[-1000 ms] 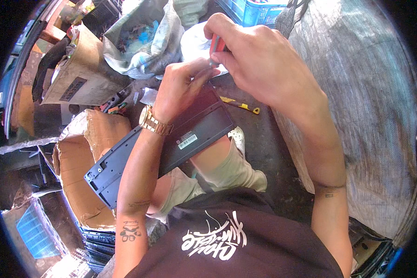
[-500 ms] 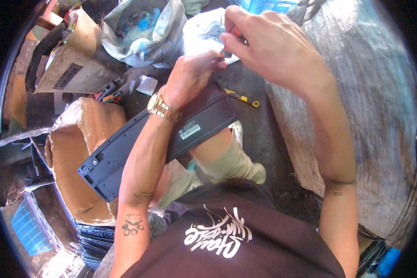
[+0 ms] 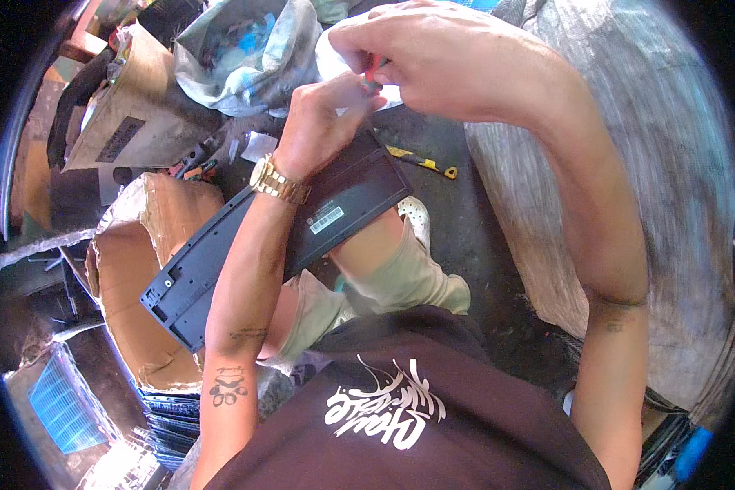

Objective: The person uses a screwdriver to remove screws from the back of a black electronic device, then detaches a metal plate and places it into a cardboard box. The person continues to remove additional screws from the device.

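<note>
A black keyboard lies underside up across my knees, a white label on its back. Beyond its far edge my two hands meet. Closed fingers of my right hand grip a small red and dark tool handle, mostly covered by the hand, so its kind does not show. My left hand, with a gold watch at the wrist, is closed at the lower end of that handle. Whatever else the left fingers hold is hidden.
A yellow utility knife lies on the dark floor to the right of the keyboard. An open cardboard box stands at left, a bag of scraps at the far side. A big grey woven sack fills the right.
Both hands have shifted a little left, still together on the red and dark handle. My right hand has turned and come lower over the left. The keyboard has barely moved.
</note>
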`<action>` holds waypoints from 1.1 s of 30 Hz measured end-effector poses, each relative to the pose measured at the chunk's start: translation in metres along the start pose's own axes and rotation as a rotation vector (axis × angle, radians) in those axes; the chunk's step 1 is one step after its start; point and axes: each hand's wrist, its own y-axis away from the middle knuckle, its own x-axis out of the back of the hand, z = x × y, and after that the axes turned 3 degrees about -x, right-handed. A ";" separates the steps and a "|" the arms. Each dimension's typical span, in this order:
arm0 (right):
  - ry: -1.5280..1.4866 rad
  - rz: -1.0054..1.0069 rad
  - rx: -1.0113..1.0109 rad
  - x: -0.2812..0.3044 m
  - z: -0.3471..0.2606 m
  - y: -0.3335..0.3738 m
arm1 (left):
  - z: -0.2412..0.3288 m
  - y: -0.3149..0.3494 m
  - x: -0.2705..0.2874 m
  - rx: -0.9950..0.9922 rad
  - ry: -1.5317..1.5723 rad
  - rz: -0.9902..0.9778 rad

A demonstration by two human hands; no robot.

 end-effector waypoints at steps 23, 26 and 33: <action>0.023 -0.327 -0.304 0.027 -0.004 0.002 | 0.015 -0.008 0.011 0.031 0.005 0.013; 0.074 -0.271 -0.217 0.021 -0.007 0.006 | 0.014 -0.006 0.010 0.022 -0.006 0.055; 0.104 -0.233 -0.224 0.013 -0.002 0.001 | 0.007 -0.006 0.007 0.002 0.149 0.042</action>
